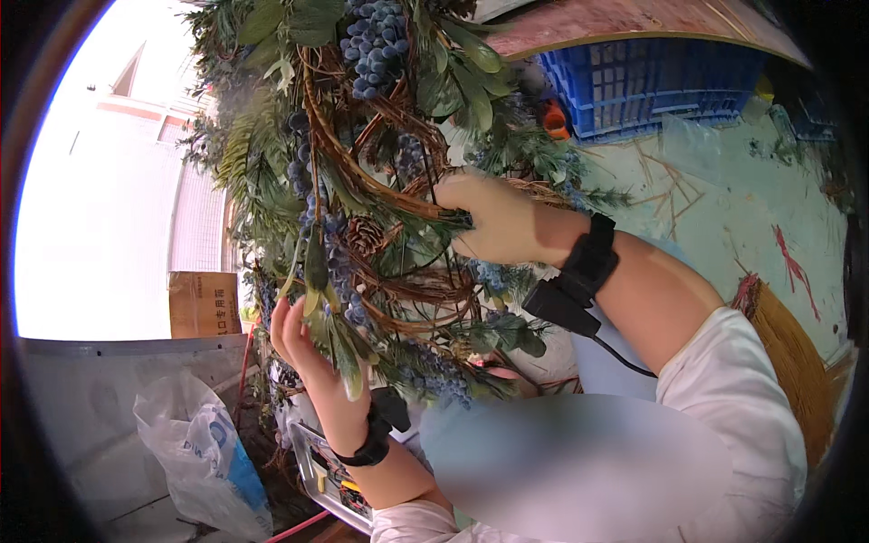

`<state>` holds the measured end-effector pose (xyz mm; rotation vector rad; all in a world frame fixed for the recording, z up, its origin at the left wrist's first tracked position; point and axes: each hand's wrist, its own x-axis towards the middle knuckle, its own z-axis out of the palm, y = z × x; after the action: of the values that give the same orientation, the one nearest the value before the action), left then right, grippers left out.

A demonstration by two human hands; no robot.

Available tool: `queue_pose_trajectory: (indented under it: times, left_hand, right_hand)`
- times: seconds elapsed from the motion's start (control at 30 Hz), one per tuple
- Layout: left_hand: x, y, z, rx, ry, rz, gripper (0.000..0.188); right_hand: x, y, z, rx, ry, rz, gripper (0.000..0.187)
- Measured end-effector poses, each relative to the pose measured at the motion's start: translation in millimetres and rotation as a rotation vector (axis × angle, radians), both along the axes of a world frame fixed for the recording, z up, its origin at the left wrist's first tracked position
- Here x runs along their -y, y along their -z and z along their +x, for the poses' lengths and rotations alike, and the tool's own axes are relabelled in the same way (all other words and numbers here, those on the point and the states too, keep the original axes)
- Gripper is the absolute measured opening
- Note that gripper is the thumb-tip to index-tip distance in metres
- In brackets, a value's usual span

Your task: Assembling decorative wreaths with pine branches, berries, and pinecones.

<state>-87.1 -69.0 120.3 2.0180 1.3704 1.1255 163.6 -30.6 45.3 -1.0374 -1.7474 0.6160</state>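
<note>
A stack of wreaths fills the middle, made of brown twisted vines with green leaves, pine needles, blue berries [374,50] and a pinecone [366,233]. My right hand [493,217] is closed round the vine rim of a wreath [398,204] on its right side; its fingertips are hidden behind the vines. Lower down, my left hand [317,362] is raised beside the wreath's pale green leaves [344,353], fingers stretched and slightly bent. Some of these leaves hang over its palm. A black strap with a small device sits on each wrist, and a cable runs from the right one.
A blue plastic crate [652,86] stands under a board [652,20] at the back right. Twig scraps [665,185] litter the pale floor. At lower left are a white plastic bag [204,452], a cardboard box [204,305] and a tray of small items [317,471].
</note>
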Motion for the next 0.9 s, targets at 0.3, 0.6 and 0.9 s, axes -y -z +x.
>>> queue_pose_trajectory:
  times: [0.3,0.6,0.9]
  left_hand:
    - [12,-18,16,-0.959,0.345,0.164,0.04]
    - [7,-38,30,-1.377,0.508,0.357,0.028]
    - [-3,-57,31,-1.201,0.7,0.405,0.024]
  right_hand:
    - [7,2,3,-0.08,0.062,0.117,0.038]
    - [10,-7,4,-0.186,0.025,0.113,0.036]
    - [14,-15,10,-0.198,0.042,0.14,0.036]
